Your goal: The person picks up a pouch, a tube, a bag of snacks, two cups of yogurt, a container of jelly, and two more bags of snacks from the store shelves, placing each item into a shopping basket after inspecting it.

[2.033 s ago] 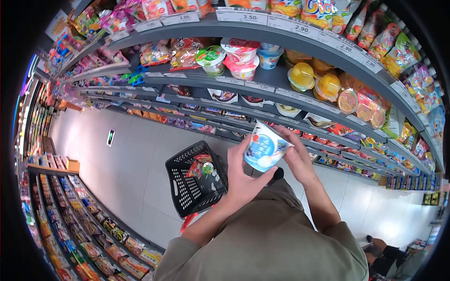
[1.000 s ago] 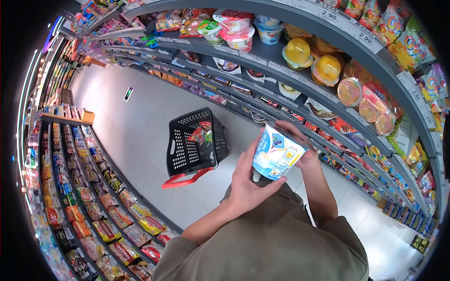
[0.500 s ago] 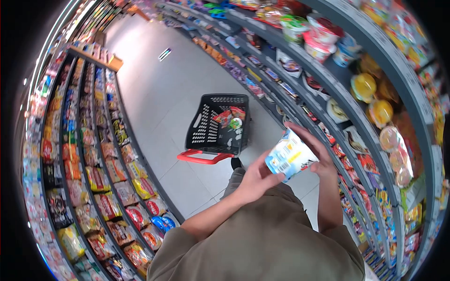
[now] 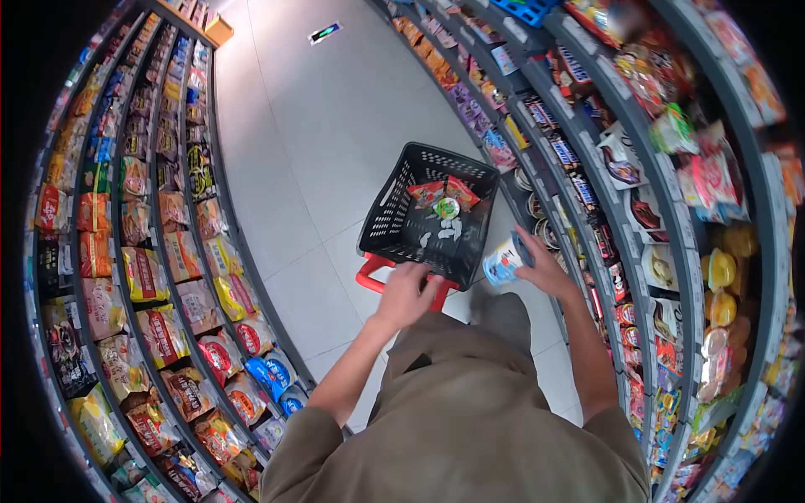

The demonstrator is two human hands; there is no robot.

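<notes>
My right hand (image 4: pixel 545 267) is closed around a white and blue paper cup (image 4: pixel 503 261), held tilted just right of the shopping basket's near corner. The black plastic shopping basket (image 4: pixel 387 220) stands in front of me with its red handle (image 4: pixel 369 275) toward my body. At its near rim is my left hand (image 4: pixel 409 295), over the handle, thumb apart from the fingers; it holds nothing I can see. In the basket lie red snack packets (image 4: pixel 461 191), a round green-and-white lidded item (image 4: pixel 446 207) and pale items that I cannot make out.
Shelves of bagged snacks (image 4: pixel 149 275) line the left side. On the right, shelves hold chocolate bars (image 4: pixel 563 151), yellow cups (image 4: pixel 721 268) and several packets. Grey tiled floor (image 4: pixel 293 184) runs between them, with a small dark sign (image 4: pixel 325 33) farther ahead.
My left hand has let go of the cup and moved to the basket's near rim. The cup, in my right hand, has gone forward beside the basket. The view has shifted.
</notes>
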